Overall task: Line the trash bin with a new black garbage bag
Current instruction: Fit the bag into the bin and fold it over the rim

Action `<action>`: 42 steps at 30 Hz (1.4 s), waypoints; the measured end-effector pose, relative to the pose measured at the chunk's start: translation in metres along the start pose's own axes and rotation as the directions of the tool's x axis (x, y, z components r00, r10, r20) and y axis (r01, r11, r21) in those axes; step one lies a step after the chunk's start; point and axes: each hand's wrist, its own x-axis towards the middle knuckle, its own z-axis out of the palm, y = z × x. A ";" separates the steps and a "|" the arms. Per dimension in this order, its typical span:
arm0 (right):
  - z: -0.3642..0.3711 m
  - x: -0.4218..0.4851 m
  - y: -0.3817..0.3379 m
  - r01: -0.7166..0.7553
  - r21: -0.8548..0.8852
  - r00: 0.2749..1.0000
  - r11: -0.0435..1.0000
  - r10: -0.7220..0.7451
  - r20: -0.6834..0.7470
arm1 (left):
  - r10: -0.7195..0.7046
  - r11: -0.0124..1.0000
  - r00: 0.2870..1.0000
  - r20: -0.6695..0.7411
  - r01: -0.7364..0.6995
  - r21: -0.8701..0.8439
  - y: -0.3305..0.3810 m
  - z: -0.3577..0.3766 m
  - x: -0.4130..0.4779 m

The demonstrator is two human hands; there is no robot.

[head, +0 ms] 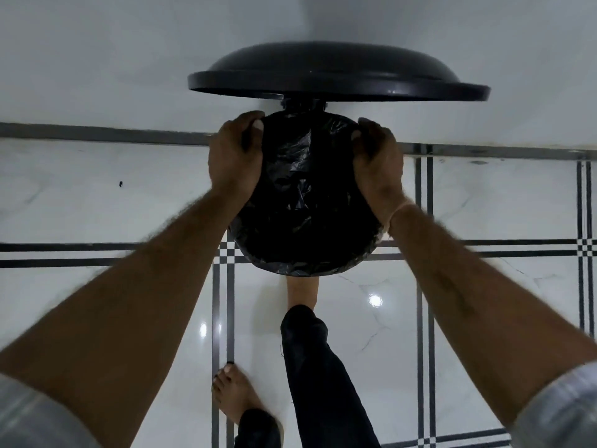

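There is a single view, taken from a wide-angle camera on the person's head, so no second view overlaps with it. It looks steeply down and slightly forward, almost straight onto the open mouth of the bin (307, 202), which sits near the centre of the frame within arm's reach. Both forearms run in from the lower corners, the left hand (234, 153) and right hand (378, 160) meeting at the bin's rim. The tiled floor (97, 195) fills the lower part, the wall (129, 59) the top. Straight floor lines bend toward the edges, and the feet lie directly below the lens.
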 end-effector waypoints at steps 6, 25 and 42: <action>-0.002 0.037 -0.013 -0.133 0.186 0.979 0.974 0.099 0.179 | -0.096 0.995 0.995 -0.010 0.096 -0.025 0.013 0.004 0.014; -0.009 0.038 0.014 -0.310 0.401 0.940 0.862 0.214 0.266 | -0.315 0.862 0.944 0.095 0.327 -0.387 0.006 -0.013 0.025; -0.035 0.022 0.035 -0.346 0.392 0.927 0.852 0.245 0.285 | -0.348 0.742 0.924 0.159 0.375 -0.556 -0.012 -0.037 -0.031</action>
